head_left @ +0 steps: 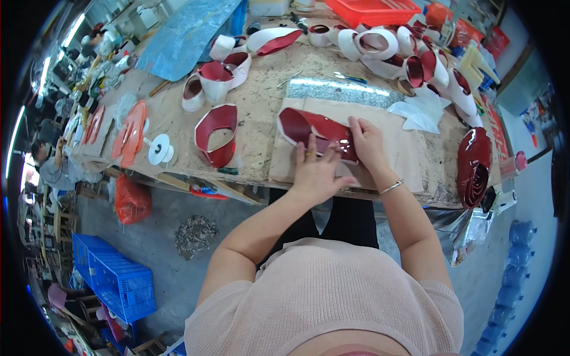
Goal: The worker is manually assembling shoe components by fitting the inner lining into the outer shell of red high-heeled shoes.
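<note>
A glossy dark red shoe upper (325,127) lies on a beige padded sheet in front of me. Its lining shows at the left end, where the piece opens out. My right hand (369,143) grips the upper's right end, thumb on top and fingers curled; a bracelet circles that wrist. Spread fingers of my left hand (317,173) rest against the upper's near edge, and a ring shows on one finger. To the left stands another red shoe upper (221,155), bent into a loop. White paper-like pieces (419,110) lie to the right of the sheet.
Many white-and-red uppers (374,43) crowd the far right of the table, beside a red tray (374,10). Nested glossy red uppers (474,167) stand at the right edge. A white spool (160,149) sits at left. Blue crates (122,285) are on the floor.
</note>
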